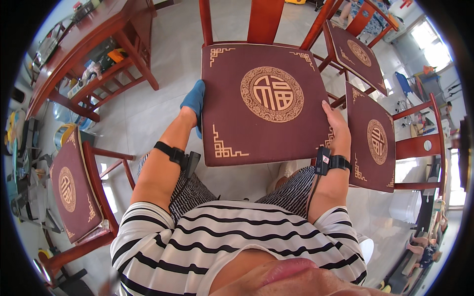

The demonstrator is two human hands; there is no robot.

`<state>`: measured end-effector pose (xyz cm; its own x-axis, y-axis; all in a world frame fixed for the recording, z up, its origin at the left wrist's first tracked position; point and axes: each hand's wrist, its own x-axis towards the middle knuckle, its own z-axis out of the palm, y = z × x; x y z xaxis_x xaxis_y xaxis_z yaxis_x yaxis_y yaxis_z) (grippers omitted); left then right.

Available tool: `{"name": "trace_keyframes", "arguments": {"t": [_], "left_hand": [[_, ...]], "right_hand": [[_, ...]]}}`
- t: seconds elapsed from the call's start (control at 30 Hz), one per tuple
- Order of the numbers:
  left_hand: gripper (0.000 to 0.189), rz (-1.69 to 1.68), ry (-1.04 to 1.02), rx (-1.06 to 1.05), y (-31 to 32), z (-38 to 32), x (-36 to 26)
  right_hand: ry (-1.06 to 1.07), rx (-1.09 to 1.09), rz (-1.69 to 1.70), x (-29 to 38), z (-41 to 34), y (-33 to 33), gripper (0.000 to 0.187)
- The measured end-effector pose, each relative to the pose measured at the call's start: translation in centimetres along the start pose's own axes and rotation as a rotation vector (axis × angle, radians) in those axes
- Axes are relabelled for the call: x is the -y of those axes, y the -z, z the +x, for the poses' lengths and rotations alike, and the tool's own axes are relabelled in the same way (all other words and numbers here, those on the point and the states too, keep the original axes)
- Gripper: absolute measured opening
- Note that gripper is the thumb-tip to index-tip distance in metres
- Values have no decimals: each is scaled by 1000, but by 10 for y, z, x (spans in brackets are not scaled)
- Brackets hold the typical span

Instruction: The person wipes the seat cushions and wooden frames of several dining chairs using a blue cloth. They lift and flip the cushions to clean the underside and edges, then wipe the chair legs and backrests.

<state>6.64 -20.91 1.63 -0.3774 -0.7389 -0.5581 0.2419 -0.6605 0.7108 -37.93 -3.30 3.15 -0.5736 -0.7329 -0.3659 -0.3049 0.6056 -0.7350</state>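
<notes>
Before me is a wooden chair whose seat carries a dark red cushion (229,137) with a round gold emblem and gold corner patterns. My left hand (193,105) is at the cushion's left edge, covered by a blue cloth covering (196,94) that also shows lower along the side. Its fingers are hidden. On the opposite edge, my right hand (337,116) grips the cushioned seat bare, thumb on top and fingers out of sight beneath. The red-brown chair back (261,22) rises beyond the seat.
Two more cushioned chairs (374,129) (355,51) stand close on the right, another (68,188) at the left. A wooden table (96,33) with a loaded lower shelf is at upper left. Large water bottles (70,114) stand below it. Another person (370,18) is at upper right.
</notes>
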Motion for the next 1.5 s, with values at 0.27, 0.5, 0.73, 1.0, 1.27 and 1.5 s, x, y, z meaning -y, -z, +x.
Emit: {"name": "trace_keyframes", "arguments": {"t": [0.27,0.5,0.73,1.0,1.27,1.5], "left_hand": [[64,-57,11,73,-17,-2,-20],[55,-110,-2,71,-21,2,-21],[54,-51,-170,88,-16,7,-11],[42,-26,-268,202,-2,25,-7],[37,-20,-350,153,-7,34,-3],[34,-48,-395,154,-8,45,-11]], "right_hand": [[-34,-88,-42,7,13,2,79],[-126,-100,-92,26,18,-1,89],[-106,-231,58,28,12,-6,89],[-12,-384,40,14,24,-16,86],[59,-448,84,10,26,-29,85],[84,-493,66,3,37,-28,82]]}}
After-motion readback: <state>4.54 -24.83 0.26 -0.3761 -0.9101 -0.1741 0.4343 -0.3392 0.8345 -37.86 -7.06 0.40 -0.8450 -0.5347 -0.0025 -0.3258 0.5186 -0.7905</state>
